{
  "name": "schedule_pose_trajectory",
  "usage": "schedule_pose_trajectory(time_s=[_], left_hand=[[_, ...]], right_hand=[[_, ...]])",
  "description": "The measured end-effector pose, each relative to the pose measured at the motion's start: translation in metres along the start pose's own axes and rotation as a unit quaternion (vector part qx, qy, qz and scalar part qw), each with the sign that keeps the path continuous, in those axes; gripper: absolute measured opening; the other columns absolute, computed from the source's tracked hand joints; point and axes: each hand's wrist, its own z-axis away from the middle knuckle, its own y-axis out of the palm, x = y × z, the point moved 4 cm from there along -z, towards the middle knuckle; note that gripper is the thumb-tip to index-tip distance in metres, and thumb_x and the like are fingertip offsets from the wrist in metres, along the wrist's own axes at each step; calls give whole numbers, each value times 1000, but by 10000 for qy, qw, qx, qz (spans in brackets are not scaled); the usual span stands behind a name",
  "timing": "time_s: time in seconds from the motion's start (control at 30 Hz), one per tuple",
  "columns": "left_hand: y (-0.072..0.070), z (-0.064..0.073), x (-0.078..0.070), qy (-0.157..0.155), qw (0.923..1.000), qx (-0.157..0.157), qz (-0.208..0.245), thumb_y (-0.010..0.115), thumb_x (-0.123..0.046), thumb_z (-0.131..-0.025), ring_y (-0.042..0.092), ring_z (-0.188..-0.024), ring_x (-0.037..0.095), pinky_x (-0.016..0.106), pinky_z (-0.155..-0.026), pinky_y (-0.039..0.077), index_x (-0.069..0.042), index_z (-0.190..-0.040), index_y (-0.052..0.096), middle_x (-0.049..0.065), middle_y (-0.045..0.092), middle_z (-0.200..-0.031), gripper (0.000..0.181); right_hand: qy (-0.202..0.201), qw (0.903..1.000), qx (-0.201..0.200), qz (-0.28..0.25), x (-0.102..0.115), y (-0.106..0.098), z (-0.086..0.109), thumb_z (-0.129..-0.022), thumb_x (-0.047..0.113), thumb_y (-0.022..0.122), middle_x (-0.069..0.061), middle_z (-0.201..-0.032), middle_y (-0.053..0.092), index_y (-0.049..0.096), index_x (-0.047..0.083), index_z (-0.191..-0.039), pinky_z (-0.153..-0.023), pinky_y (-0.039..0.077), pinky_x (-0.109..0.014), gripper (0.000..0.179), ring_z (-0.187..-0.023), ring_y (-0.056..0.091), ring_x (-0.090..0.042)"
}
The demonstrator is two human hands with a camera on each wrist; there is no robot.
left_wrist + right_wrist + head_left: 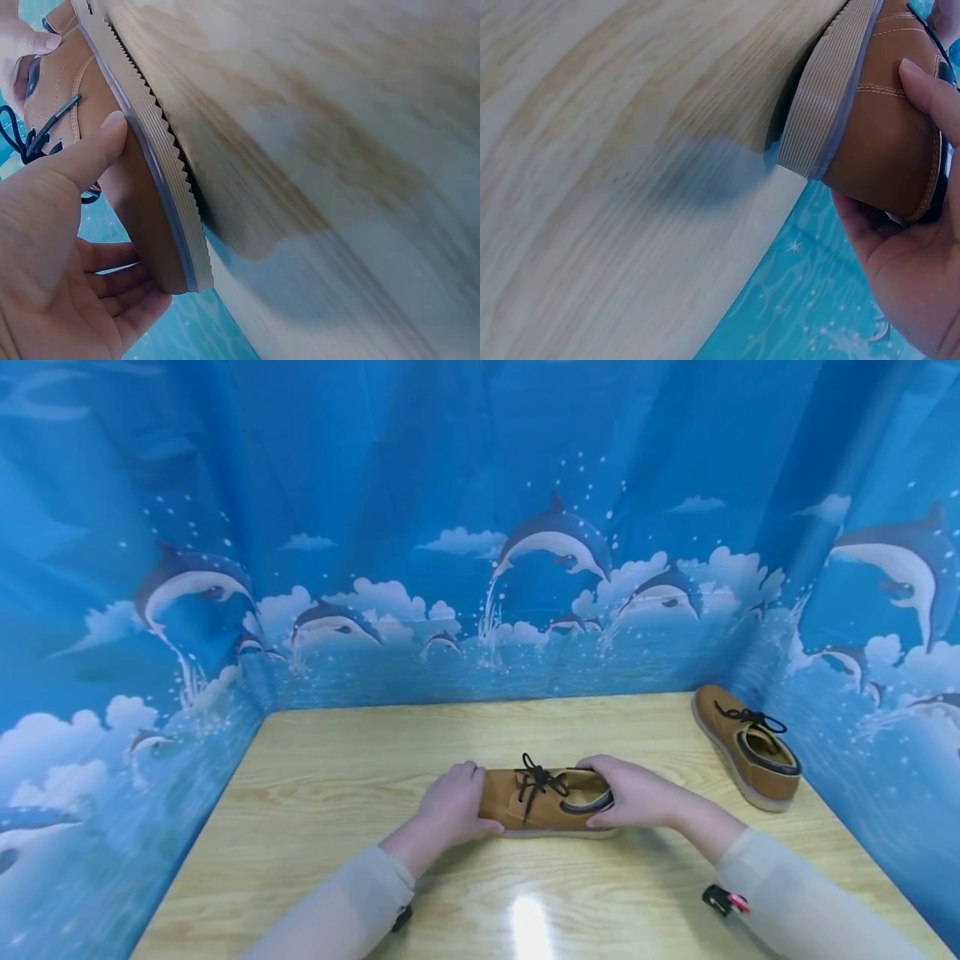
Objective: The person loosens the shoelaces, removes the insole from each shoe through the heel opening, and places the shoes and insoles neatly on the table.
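Observation:
A brown leather shoe (510,799) with dark laces tied in a bow lies sideways between my two hands, sole down, its toe pointing left. My left hand (453,806) grips the toe end; in the left wrist view the thumb presses the shoe's near side (141,202) and the fingers curl round the front. At the heel, my right hand (636,793) holds the shoe by its collar, and the right wrist view shows its thumb on the brown side (881,142) above the ribbed pale sole (829,94).
A matching brown shoe (750,752) stands at the table's back right corner, its heel toward me. The wooden table (337,752) is bounded behind and at the sides by a blue dolphin-print curtain (420,527).

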Motion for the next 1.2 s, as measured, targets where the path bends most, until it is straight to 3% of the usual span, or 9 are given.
schedule_pose_trajectory(time_s=[0.27, 0.57, 1.2], left_hand=[[0, 12, 4, 127, 9998, -105, -119, 77, -66, -74, 57, -117, 30, 40, -104, 49, 3, -138, 51, 17, 58, -128, 98], [-5, 23, 6, 28, 10000, -49, -65, 77, -66, -74, 55, -121, 32, 43, -107, 47, 2, -140, 50, 17, 57, -133, 99], [-3, 25, 11, 130, 9996, -134, 222, 78, -63, -75, 54, -126, 33, 46, -109, 45, 3, -141, 50, 18, 55, -138, 97]], right_hand=[[-179, 9998, 112, -51, 8, 5, -2, -72, 36, 89, -11, -131, 60, 50, 2, -139, -102, 49, -51, 85, -117, 60, -31], [-239, 9996, 162, -48, 15, 8, -3, -73, 37, 89, -11, -132, 60, 50, 2, -140, -103, 49, -51, 86, -119, 59, -31], [-167, 9991, 328, -226, 20, 8, -3, -73, 35, 89, -12, -133, 58, 47, 1, -141, -102, 49, -52, 87, -119, 58, -31]])
